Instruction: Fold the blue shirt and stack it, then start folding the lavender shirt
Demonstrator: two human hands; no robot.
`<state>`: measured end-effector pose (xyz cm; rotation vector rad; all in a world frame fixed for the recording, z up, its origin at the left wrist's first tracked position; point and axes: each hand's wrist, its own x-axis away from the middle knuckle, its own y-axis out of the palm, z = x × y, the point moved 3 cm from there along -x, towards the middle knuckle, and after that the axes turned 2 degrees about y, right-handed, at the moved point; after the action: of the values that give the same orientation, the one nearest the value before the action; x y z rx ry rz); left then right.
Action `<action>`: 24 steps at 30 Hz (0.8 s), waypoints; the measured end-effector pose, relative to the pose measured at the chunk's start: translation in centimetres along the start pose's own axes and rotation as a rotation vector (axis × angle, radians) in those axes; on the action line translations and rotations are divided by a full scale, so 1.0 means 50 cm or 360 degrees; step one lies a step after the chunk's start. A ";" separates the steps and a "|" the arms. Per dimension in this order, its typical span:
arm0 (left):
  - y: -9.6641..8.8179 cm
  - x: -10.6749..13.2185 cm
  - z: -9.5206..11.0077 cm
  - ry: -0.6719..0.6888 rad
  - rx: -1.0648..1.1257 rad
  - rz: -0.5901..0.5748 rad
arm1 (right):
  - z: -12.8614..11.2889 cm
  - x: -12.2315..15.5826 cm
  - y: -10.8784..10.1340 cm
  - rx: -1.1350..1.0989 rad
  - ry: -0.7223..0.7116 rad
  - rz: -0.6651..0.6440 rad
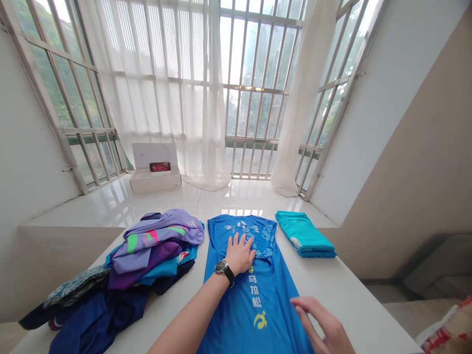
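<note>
While the left hand (240, 253) lies flat on the upper part of the blue shirt (238, 307), its fingers are spread and they grasp nothing. The shirt is laid out on the white table (357, 309), in the middle, between the other clothes, with its collar side toward the window. White characters and a yellow mark run down along its length, and its lower end goes out of view. On the left wrist there is a watch (221, 266) with a black strap.

The right hand (322, 324) is at the lower right edge of the shirt, with the thumb and the fingers apart and no cloth seen between them; whether the fingertips touch the sleeve, I cannot tell.

To the left lies a loose pile of clothes (157, 258), lilac, purple and dark blue among them. To the right, near the far corner, rests a folded turquoise garment (306, 233). Behind, on the window ledge (206, 199), a phone (160, 167) leans on a white box (155, 183).
</note>
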<state>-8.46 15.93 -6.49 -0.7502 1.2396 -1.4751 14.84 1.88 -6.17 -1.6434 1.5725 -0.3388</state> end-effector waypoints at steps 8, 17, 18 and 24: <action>0.018 0.015 -0.036 -0.0024 0.0083 0.0085 | 0.089 -0.321 0.097 0.0582 0.0000 -0.0160; -0.011 -0.007 -0.060 -0.0070 0.0149 0.0025 | 0.103 -0.434 0.200 0.0962 -0.0148 -0.0403; -0.019 -0.012 -0.068 -0.0071 0.0122 0.0041 | 0.099 -0.440 0.205 0.0951 -0.0158 -0.0431; -0.028 -0.031 -0.121 -0.0170 0.0001 -0.0052 | 0.087 -0.451 0.233 0.0938 -0.0107 -0.0565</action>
<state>-13.94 19.21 -6.59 -0.8414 1.1507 -1.4425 5.44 25.60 -9.52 -1.4283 0.9893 -0.8364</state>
